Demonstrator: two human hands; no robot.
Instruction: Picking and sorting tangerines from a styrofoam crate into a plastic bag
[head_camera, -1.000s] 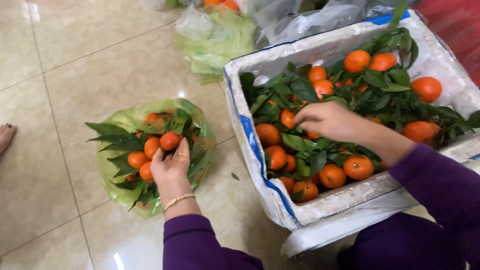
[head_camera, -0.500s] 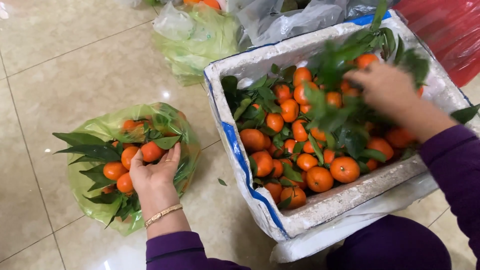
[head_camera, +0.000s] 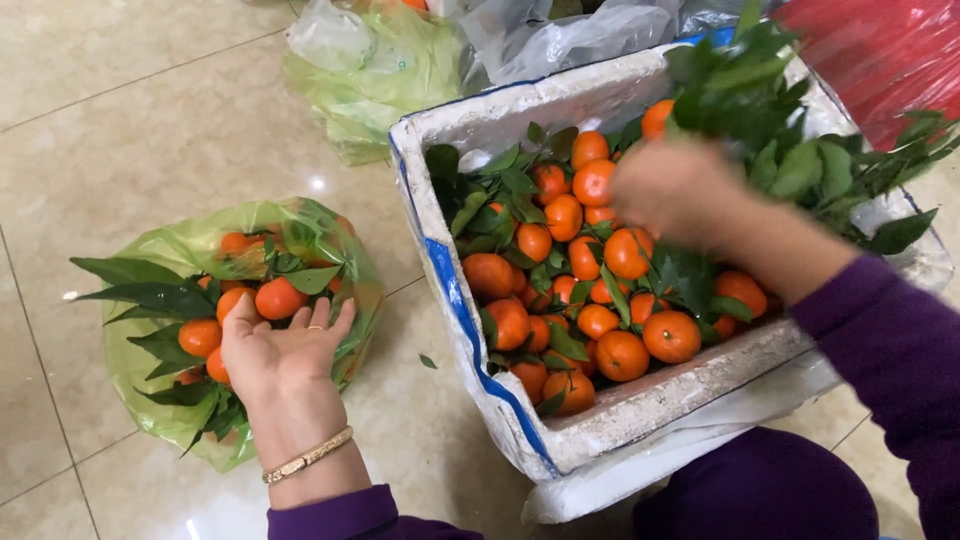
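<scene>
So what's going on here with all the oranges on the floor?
A person in purple sleeves crouches over a tiled floor. Their right hand, blurred, lifts a leafy bunch of mandarins above a white foam box full of them. Their left hand rests open, palm up, at a green plastic bag that holds more leafy mandarins.

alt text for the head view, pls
A person's right hand lifts a leafy bunch of tangerines above a white foam box full of leafy tangerines. Their left hand lies open, palm up, over a green bag holding more tangerines on a tiled floor.
</scene>
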